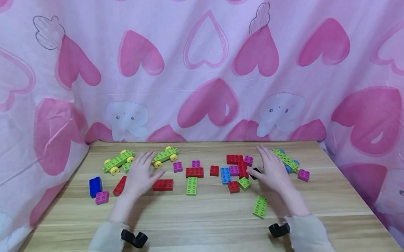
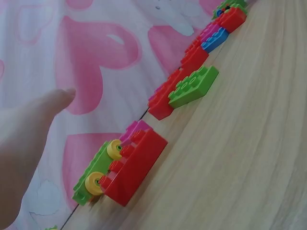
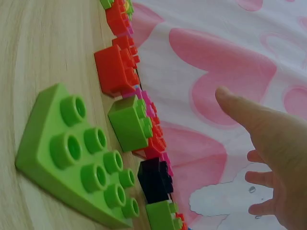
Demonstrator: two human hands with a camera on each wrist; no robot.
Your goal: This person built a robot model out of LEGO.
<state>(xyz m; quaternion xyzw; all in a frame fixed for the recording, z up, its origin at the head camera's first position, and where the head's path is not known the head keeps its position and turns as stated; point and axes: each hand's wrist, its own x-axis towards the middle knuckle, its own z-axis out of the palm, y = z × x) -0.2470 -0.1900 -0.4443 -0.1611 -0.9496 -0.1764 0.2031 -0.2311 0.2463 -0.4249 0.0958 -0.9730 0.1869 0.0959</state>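
Note:
My left hand (image 1: pixel 139 176) hovers over the left bricks with its fingers spread and nothing held. Around it lie a red brick (image 1: pixel 163 185), another red brick (image 1: pixel 119 186), and two green wheeled bases with yellow wheels, one on the left (image 1: pixel 118 162) and one just right of the fingertips (image 1: pixel 165 155). My right hand (image 1: pixel 274 171), also spread and holding nothing, is above the right group. Close to it are a black brick (image 3: pixel 156 179), a small green brick (image 1: pixel 244 183), a long green brick (image 3: pixel 81 153) and a green base with blue wheels (image 1: pixel 285 160).
A blue brick (image 1: pixel 95 187) and a pink brick (image 1: pixel 102 197) lie at the far left. Mid-table are a red brick (image 1: pixel 194 172) and a green brick (image 1: pixel 191 185). A pink brick (image 1: pixel 303 175) sits far right. Heart-patterned cloth (image 1: pixel 207 102) hangs behind the wooden table (image 1: pixel 203 236).

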